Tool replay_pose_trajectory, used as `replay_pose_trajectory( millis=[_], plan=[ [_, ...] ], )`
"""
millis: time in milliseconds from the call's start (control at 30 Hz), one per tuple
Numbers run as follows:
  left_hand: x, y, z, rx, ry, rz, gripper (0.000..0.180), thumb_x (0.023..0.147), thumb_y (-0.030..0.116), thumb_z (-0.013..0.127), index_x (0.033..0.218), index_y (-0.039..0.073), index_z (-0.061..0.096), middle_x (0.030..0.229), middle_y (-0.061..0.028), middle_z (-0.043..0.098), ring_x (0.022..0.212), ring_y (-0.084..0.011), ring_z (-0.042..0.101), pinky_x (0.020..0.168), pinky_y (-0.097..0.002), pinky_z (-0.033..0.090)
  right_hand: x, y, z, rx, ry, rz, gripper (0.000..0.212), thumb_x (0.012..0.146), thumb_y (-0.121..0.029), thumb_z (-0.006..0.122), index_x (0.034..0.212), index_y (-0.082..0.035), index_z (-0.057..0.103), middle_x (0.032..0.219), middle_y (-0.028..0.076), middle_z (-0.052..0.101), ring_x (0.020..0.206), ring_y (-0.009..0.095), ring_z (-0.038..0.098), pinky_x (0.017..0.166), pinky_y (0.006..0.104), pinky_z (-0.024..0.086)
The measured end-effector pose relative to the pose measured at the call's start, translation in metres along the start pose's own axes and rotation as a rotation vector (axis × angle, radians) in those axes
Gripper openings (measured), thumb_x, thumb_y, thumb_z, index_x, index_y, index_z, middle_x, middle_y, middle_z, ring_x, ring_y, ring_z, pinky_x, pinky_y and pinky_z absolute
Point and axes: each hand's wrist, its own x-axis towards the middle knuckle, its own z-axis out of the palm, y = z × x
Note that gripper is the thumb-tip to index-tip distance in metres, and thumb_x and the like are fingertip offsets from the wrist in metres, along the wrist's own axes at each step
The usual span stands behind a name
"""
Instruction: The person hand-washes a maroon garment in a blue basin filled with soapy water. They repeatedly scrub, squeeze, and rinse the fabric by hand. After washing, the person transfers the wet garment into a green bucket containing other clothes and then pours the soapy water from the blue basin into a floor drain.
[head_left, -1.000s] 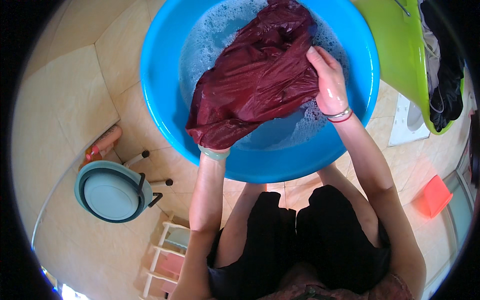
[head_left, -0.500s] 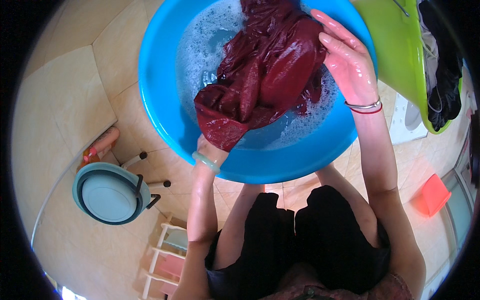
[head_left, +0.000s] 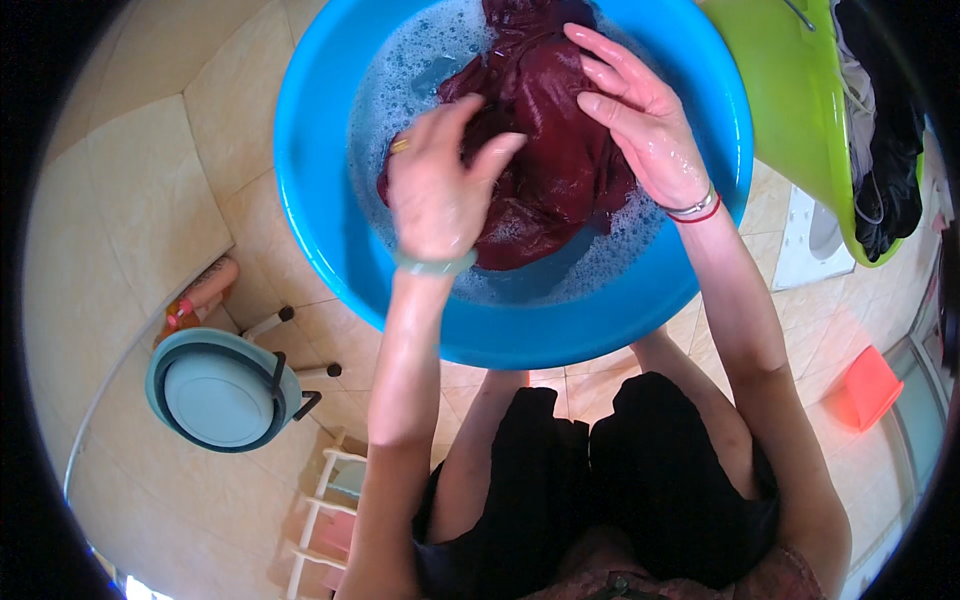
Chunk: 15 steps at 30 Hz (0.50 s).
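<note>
A wet maroon garment point(head_left: 565, 150), exact kind unclear, is being contained in the blue plastic washtub point(head_left: 312, 215), crumpled across the washtub's middle and running out of view at its far side. It is being surrounded by soapy water point(head_left: 530, 288) and white suds point(head_left: 395, 75). Over the washtub's left half, the left hand point(head_left: 436, 195) is being held palm-down above the garment, blurred, thumb and fingers spread; contact cannot be told. A gold ring point(head_left: 400, 146) and a pale green bangle point(head_left: 435, 266) are being worn there. Over the washtub's right half, the right hand point(head_left: 645, 125) is being held at the garment, fingers spread, thumb apart; contact cannot be told here either. A silver bangle point(head_left: 692, 207) is being worn at that wrist.

Right of the washtub, dark clothes point(head_left: 895, 130) are being held in a lime-green tub point(head_left: 780, 110). Right of the washtub and nearer the wearer, a coral plastic bin point(head_left: 872, 388) is being shown. Left of the washtub, nearer the wearer, a grey-green basin point(head_left: 218, 400) is being shown; black shorts point(head_left: 505, 470) are being worn on the washtub's near side.
</note>
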Motion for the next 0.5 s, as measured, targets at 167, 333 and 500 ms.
replay_pose_trajectory(
  millis=[167,333,500],
  plan=[
    [-0.019,-0.019,0.037,-0.665,0.015,-0.563,0.021,0.089,0.027,0.068,0.088,0.006,0.067,0.087,-0.0102,0.068,0.076,-0.0218,0.063,0.074,-0.0296,0.049,0.006,0.003,-0.02,-0.194,0.146,-0.049,0.043,0.093,-0.006,0.057,0.135,-0.002,0.048,0.128,0.012,0.059,0.113,0.017,0.057,0.101,0.0274,0.042],
    [-0.005,-0.026,-0.005,-1.121,0.426,-0.801,0.019,0.092,0.028,0.066,0.102,0.011,0.065,0.102,-0.0013,0.064,0.094,-0.0129,0.057,0.088,-0.027,0.045,-0.005,0.036,-0.025,-0.856,0.152,-0.037,0.04,0.087,-0.028,0.069,0.119,-0.005,0.061,0.117,0.012,0.064,0.108,0.024,0.061,0.095,0.0346,0.047],
    [-0.007,-0.029,-0.012,-1.127,0.514,-0.936,0.021,0.091,0.029,0.066,0.102,0.011,0.064,0.101,-0.0011,0.064,0.094,-0.0131,0.056,0.09,-0.0288,0.044,-0.002,0.047,-0.015,-1.06,0.207,-0.289,0.016,0.088,-0.018,0.066,0.096,-0.004,0.063,0.098,0.01,0.067,0.085,0.024,0.062,0.076,0.0329,0.049]
  ],
)
